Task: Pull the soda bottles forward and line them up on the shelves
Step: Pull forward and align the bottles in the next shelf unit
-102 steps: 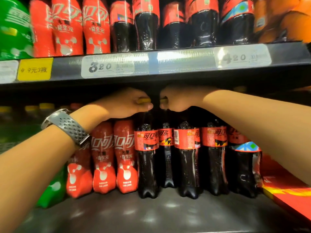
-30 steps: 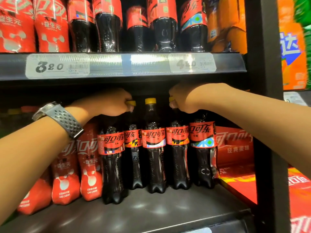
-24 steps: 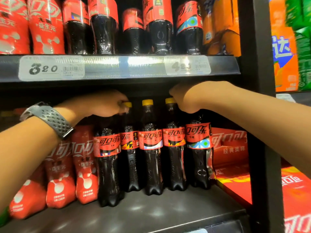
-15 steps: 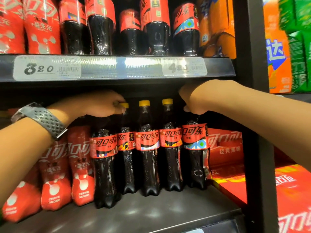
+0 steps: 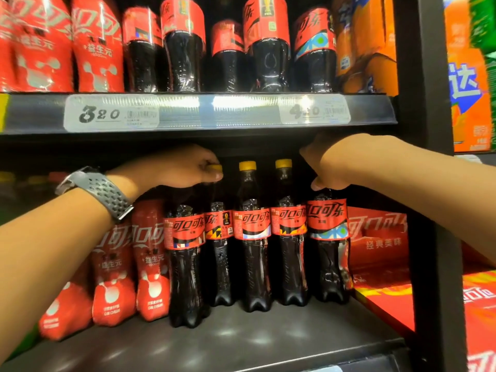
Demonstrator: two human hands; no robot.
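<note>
Several dark cola bottles with red labels and yellow caps stand in a row on the lower shelf (image 5: 268, 342). My left hand (image 5: 177, 166) grips the tops of the two leftmost ones: the front bottle (image 5: 185, 264) and the one just behind it (image 5: 218, 251), whose yellow cap shows at my fingertips. My right hand (image 5: 338, 162) grips the neck of the rightmost bottle (image 5: 328, 251), hiding its cap. Two bottles (image 5: 252, 251) (image 5: 290, 248) stand untouched between my hands. The leftmost bottle stands nearer the shelf's front than the others.
Red-sleeved bottles (image 5: 150, 264) stand left of the colas. A red carton (image 5: 378, 237) lies at the right, beside a black upright post (image 5: 426, 210). The upper shelf (image 5: 214, 111) with price tags hangs close over the caps and holds more bottles. Bare shelf floor lies before the row.
My right hand has shifted right, off the fourth bottle's cap and onto the rightmost bottle's neck. My left hand stays on the two left bottles. The view has panned right.
</note>
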